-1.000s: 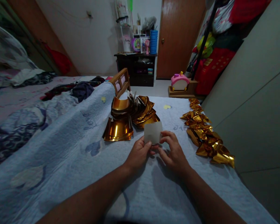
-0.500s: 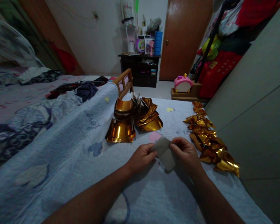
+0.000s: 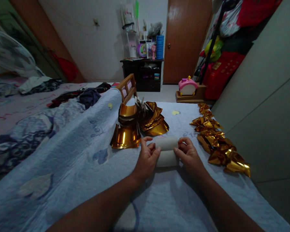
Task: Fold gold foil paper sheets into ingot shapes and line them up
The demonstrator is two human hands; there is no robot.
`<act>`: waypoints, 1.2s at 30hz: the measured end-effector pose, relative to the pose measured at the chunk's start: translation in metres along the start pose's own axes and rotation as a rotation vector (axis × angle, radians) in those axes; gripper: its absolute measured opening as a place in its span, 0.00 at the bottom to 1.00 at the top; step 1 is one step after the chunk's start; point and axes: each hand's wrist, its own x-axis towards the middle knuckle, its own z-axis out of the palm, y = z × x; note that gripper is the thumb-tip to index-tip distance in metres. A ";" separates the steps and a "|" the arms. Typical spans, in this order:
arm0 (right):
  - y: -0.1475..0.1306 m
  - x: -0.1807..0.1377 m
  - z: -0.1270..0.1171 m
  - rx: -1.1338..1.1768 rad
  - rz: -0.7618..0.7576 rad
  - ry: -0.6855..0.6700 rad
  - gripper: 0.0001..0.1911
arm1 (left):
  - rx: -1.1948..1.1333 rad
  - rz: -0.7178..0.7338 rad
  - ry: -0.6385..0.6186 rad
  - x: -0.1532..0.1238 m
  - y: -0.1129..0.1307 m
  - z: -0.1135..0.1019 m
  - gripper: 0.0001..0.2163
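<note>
Pale creased paper (image 3: 168, 158), left hand (image 3: 146, 160) and right hand (image 3: 190, 157) pinching its sides

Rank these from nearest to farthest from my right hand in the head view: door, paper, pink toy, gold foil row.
1. Paper: pinched by the right hand, on its left side.
2. Gold foil row: just to its right.
3. Pink toy: well ahead.
4. Door: at the back, behind the toy.

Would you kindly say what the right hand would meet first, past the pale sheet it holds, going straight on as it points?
Likely the gold sheets, ahead and left of the right hand, though depth is unclear.
</note>
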 end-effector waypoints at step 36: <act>0.006 0.006 -0.016 -0.223 -0.113 -0.306 0.13 | -0.091 -0.211 0.043 0.016 0.001 -0.013 0.14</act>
